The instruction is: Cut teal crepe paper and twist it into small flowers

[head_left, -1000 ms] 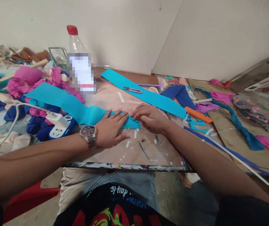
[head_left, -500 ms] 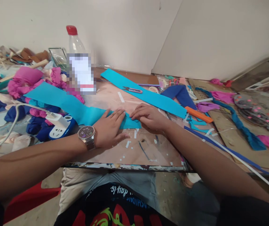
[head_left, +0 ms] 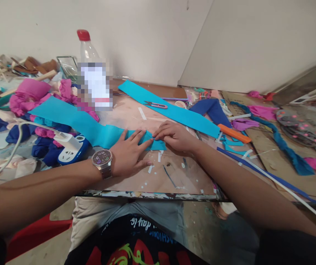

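Note:
A long turquoise strip (head_left: pixel 94 130), of crepe paper or thin cloth, runs from the pile on the left to the middle of the board. My left hand (head_left: pixel 130 149), with a watch on its wrist, lies flat on the strip with its fingers spread. At the strip's right end, the curled fingers of my right hand (head_left: pixel 173 137) close on a folded bit of it; the fingertips are partly hidden. A second turquoise strip (head_left: pixel 177 114) lies behind, with pink-handled thread snips (head_left: pixel 155 105) on top.
An orange-handled cutter (head_left: pixel 234 133) lies right of my right hand. On the left are a blue-and-white power socket (head_left: pixel 73 150) with a cable and pink and navy bundles (head_left: pixel 31 92). A red-capped bottle (head_left: pixel 87 48) stands behind a blurred phone (head_left: pixel 95 84).
The fingers of my left hand have spread wider, and its index finger now reaches toward my right fingertips. My right hand stays nearly still on the strip's end.

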`<act>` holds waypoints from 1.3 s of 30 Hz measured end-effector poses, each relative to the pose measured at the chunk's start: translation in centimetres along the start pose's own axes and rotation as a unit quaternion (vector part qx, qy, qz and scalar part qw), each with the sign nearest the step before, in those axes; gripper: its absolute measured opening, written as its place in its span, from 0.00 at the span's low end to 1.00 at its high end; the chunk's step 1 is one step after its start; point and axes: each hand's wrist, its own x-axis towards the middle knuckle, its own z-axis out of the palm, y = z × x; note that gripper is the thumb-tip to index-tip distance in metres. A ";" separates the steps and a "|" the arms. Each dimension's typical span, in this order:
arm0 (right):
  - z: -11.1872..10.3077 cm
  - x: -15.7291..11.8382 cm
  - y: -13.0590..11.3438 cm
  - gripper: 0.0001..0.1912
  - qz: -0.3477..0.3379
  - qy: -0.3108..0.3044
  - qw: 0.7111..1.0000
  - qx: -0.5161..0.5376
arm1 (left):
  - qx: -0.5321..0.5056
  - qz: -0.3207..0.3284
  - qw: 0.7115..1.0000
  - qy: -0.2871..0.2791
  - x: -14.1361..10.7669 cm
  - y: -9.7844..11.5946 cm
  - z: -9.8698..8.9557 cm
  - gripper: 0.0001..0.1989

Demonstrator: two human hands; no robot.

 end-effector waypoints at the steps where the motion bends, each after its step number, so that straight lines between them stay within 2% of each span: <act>1: 0.0 0.0 0.0 0.19 -0.002 0.001 1.000 0.000 | 0.002 0.001 1.000 0.003 0.0 0.0 -0.1 0.39; 8: 0.1 -0.1 0.0 0.19 -0.007 0.005 1.000 -0.001 | -0.003 0.028 1.000 0.009 0.0 0.2 -0.3 0.39; 20: 0.1 -0.1 -0.3 0.18 -0.010 0.005 1.000 0.000 | -0.014 0.017 1.000 0.014 0.0 0.1 0.0 0.39; 26: 0.1 -0.1 -0.2 0.19 -0.010 0.007 1.000 0.001 | -0.019 0.034 0.999 0.027 0.4 -0.3 0.3 0.39; 33: -0.1 -0.2 0.0 0.21 -0.009 0.001 1.000 -0.009 | -0.014 0.009 1.000 0.020 0.3 -0.3 0.3 0.40; 39: 0.0 -0.3 -0.1 0.21 0.000 0.001 1.000 -0.002 | -0.045 0.021 0.998 0.035 0.5 -0.4 0.3 0.39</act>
